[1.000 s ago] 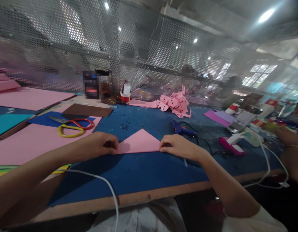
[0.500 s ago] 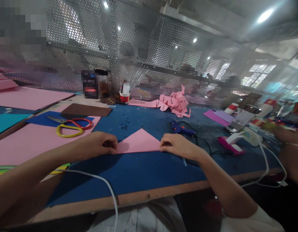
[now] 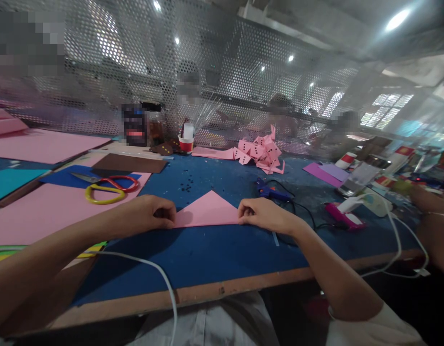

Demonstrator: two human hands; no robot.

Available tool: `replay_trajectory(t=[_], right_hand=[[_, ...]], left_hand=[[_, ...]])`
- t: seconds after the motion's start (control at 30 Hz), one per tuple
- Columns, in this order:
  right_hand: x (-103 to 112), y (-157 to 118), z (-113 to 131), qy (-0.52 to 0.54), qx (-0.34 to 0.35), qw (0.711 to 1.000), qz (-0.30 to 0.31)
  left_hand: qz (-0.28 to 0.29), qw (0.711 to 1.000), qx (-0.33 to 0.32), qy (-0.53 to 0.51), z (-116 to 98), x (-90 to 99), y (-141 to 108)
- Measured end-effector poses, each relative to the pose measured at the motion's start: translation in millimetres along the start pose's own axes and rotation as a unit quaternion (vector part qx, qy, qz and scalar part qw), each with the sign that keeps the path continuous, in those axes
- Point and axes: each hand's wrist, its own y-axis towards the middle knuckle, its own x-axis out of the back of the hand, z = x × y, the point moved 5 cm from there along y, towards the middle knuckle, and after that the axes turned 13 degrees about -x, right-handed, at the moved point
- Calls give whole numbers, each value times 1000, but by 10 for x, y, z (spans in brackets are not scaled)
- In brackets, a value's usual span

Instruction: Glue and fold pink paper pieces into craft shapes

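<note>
A sheet of pink paper [image 3: 209, 210], folded into a triangle, lies on the blue tabletop with its peak pointing away from me. My left hand [image 3: 157, 212] pinches its left corner, fingers curled. At the right corner, my right hand [image 3: 254, 213] grips the paper between thumb and fingers. Both hands hide the corner tips. The long folded edge runs between them, facing me. Beyond my left forearm, scissors [image 3: 112, 187] with one red and one yellow handle rest on blue and pink sheets.
Behind my right hand lies a blue glue gun [image 3: 274, 191] with its black cord. A pile of folded pink paper pieces [image 3: 263, 153] sits farther back, near a red-and-white cup [image 3: 186, 143]. A white cable [image 3: 150, 263] crosses the front edge. Another person's arm [image 3: 436, 226] is at far right.
Both hands keep hold of the triangle's corners. The view has shifted very slightly; nothing else has visibly moved.
</note>
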Motion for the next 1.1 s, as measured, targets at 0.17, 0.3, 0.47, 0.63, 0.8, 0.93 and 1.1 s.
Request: replay_trajectory(t=[0.17,0.3,0.47,0.63,0.8,0.93,1.1], right_hand=[[1,-2,13,-4,-7,1000,3],[-11,9,8,-4,-11,1000,8],[-22,23,-19,-4,-14,1000,8],[-18,17,-15,-2,-19,1000,14],[-18,20,-9,1,-25,1000,16],[-24,23,-17,7,-27,999,17],[-18,18,-4,7,-29,999,15]], left_hand=[[-20,1000,-2,-6,-14,10,-9],[-19,1000,-4,-13,-8,-6,-7],[-28,999,-19,8,-23,14,1],[-21,1000,-14,0,-29,10,4],[-17,1000,-12,-9,-28,3,10],[-30,999,-14,0,-30,2,11],[-41,999,-31,12,-26,-15,2]])
